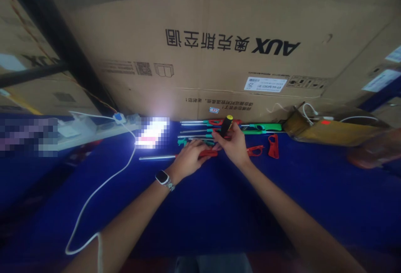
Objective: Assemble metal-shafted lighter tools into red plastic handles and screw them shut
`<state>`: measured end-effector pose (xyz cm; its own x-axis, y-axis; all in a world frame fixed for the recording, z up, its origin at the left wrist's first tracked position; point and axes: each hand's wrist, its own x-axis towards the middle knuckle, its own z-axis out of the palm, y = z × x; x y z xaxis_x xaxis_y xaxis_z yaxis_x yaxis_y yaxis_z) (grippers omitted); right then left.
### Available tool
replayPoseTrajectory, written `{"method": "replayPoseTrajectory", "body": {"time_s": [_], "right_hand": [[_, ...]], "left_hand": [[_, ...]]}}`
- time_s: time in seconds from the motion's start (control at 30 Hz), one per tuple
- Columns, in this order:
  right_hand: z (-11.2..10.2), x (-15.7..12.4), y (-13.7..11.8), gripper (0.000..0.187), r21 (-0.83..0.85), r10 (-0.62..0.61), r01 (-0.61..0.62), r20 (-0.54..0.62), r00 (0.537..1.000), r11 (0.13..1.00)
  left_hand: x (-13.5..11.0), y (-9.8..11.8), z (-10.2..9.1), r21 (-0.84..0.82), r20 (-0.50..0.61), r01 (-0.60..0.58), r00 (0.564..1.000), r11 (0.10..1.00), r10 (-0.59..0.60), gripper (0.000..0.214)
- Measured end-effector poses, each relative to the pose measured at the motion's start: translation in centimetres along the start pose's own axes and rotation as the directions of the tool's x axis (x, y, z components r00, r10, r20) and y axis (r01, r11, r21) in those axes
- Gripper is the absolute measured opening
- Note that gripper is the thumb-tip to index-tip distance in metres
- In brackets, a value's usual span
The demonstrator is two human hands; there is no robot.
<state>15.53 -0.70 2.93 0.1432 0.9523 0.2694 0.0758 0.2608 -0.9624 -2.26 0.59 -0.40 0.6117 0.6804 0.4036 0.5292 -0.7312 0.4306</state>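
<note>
My left hand (189, 156) is closed around the red handle of a long-barrelled lighter (158, 157), whose metal tube points left. My right hand (234, 142) grips a screwdriver (226, 126) with a black handle and yellow end; it is upright and tilted, its tip hidden near the lighter's handle. Behind both hands lie several more long lighters (261, 127) in red and green, side by side with their tubes to the left. To the right of my right hand are a red plastic handle piece (273, 146) and a red part with openings (256, 151).
A large cardboard box (200, 68) stands behind the blue table surface (213, 206). A white cable (90, 198) runs down the left from a power strip (103, 129). A yellowish container (332, 133) holds white cords at right. A bright blurred screen (153, 132) glows left.
</note>
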Motion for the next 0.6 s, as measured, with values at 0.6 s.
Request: {"method": "replayPoseTrajectory", "body": {"time_s": [0.6], "right_hand": [[-0.7, 1.0, -0.7, 0.043, -0.145, -0.104, 0.091, -0.083, 0.991, 0.985]], "left_hand": [[0.1, -0.1, 0.1, 0.015, 0.024, -0.012, 1.000, 1.000, 0.012, 0.022]]}}
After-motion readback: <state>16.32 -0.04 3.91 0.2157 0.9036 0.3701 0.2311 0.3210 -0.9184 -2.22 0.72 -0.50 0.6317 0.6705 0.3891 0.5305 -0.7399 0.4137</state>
